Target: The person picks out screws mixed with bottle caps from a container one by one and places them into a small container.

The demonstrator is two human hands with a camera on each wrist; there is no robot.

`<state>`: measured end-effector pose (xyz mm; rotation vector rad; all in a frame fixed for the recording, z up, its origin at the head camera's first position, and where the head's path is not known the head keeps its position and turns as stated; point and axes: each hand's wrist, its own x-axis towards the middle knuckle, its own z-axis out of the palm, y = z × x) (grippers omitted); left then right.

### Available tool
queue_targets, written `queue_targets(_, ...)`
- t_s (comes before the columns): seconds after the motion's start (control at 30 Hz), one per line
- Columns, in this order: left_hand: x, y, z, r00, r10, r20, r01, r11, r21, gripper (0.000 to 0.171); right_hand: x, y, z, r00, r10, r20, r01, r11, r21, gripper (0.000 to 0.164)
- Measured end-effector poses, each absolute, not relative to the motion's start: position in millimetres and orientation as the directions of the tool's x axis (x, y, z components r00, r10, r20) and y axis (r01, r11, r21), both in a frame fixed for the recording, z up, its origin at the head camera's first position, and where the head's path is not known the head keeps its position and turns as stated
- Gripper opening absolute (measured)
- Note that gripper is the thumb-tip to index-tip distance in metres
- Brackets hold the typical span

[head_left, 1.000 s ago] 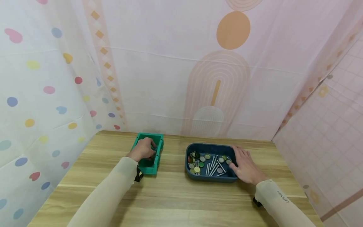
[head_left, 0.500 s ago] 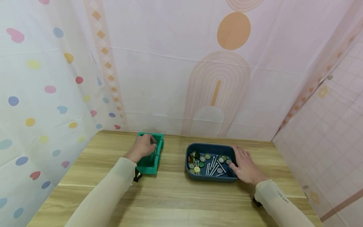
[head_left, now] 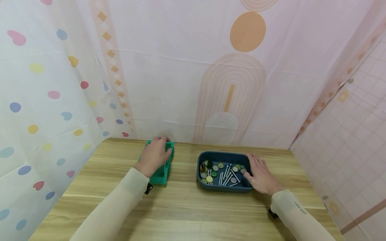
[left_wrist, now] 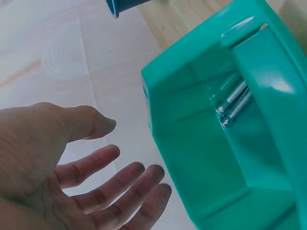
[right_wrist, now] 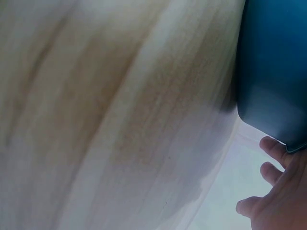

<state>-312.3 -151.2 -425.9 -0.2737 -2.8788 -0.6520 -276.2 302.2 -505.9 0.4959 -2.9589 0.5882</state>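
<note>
My left hand [head_left: 153, 156] is over the green bin [head_left: 159, 180], fingers spread and nothing between them. In the left wrist view the fingers hang apart from the bin's edge, and silver bolts [left_wrist: 235, 98] lie inside it. My right hand [head_left: 261, 177] holds the right end of the dark blue tray [head_left: 224, 189], its thumb over the rim and the other fingers at the back corner. In the tray lie several long bolts [head_left: 228, 175] and several bottle caps [head_left: 214, 174]. The right wrist view has the tray's outer wall with fingers beside it.
Both containers stand toward the back of a wood-grain table [head_left: 187, 211], with a gap between them. A patterned cloth [head_left: 169, 83] hangs behind the table and along both sides.
My left hand was down in the green bin, then rose with pinched fingers at a bolt; now its fingers are spread and further back. The right hand and blue tray have stayed put.
</note>
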Motion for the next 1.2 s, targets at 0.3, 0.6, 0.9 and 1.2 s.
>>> queue_targets(0.3,-306,-133,-431,-0.916,0.24,0.322,0.337,0.896,0.29,0.038,-275,301,-504,-0.941,-0.304,0.148,-0.338,0.872,-0.354,0.075)
queue_targets(0.6,-301,-115,-438,-0.885,0.317,0.343,0.389,0.907,0.165,0.041,-275,301,-506,-0.94,-0.305,0.154,-0.341,0.871,-0.353,0.076)
queue_targets(0.9,-297,-93,-445,-0.856,0.391,0.337,0.435,0.898,0.063,0.047,-275,301,-506,-0.93,-0.317,0.184,-0.363,0.871,-0.33,0.075)
queue_targets(1.2,-291,-61,-447,-0.837,0.459,0.297,0.486,0.874,0.019,0.051,-277,297,-507,-0.923,-0.332,0.192,-0.378,0.876,-0.3,0.077)
